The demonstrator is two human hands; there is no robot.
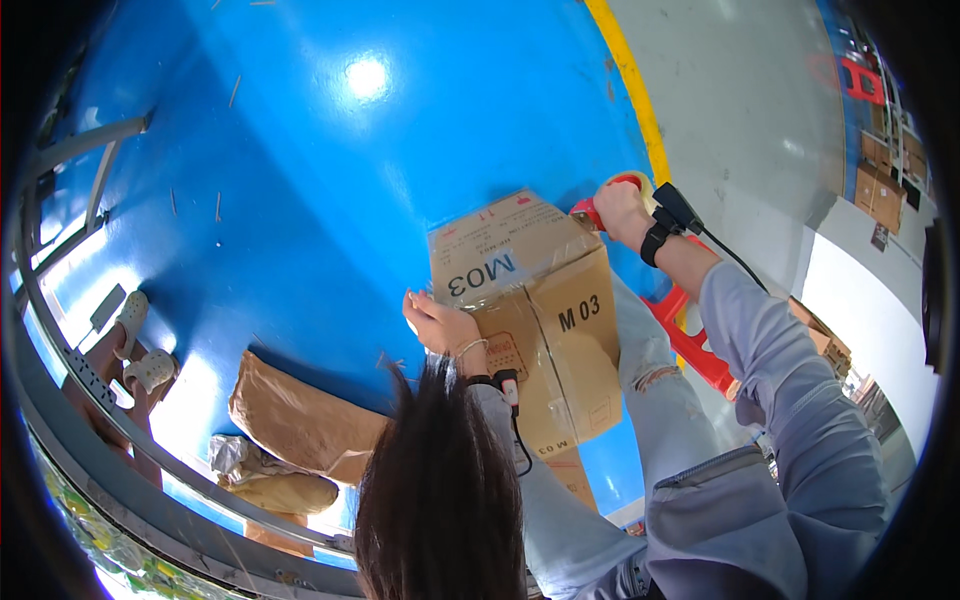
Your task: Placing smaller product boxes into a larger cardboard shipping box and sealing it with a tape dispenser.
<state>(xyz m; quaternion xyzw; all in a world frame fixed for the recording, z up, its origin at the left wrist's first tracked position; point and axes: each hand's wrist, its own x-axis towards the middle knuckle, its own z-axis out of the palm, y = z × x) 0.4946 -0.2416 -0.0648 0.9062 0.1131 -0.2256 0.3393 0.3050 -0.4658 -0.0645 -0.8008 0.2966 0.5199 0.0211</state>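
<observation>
A brown cardboard box (575,375) with dark printing stands upright between my knees, clear tape running along its seam. My right hand (625,212) is closed around a red tape dispenser (587,213) at the box's far right edge. The dispenser's roll of tape shows just beyond my fingers. Against the left edge of the box, my left hand (443,325) rests with its fingers loosely apart and nothing visible in them. Long dark hair (440,490) covers part of the left forearm.
A red plastic stool (690,345) stands beside my right leg. Brown paper (300,415) and crumpled wrapping lie at left, near a metal frame (150,430) and a pair of light clogs (150,370). A yellow line (640,90) borders the blue floor. Cartons (880,195) stand far right.
</observation>
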